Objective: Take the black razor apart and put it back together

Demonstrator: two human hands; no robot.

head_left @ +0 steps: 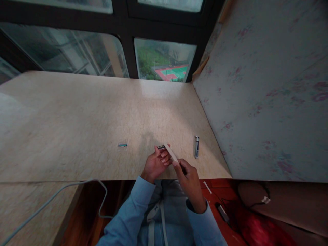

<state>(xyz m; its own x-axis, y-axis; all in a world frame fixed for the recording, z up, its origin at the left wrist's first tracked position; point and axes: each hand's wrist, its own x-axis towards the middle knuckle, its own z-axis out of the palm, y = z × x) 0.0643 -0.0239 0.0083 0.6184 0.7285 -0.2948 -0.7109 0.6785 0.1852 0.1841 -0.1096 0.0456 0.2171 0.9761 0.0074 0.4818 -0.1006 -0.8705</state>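
Note:
Close to the table's front edge, my left hand is closed, pinching a small dark rectangular piece with pale patches along it. Its exact kind is too small to make out. My right hand grips the lower end of a pale flat stick. The stick slants up to the left, its tip beside the dark piece; whether they touch I cannot tell. On the table to the right lies a silver and dark razor. Left of my hands lies a small clear-and-green piece, like a razor cartridge.
The light stone-patterned table runs back to dark-framed windows. A floral-papered wall bounds it on the right. A grey cable crosses the front left. Below right are a red cloth and a dark device.

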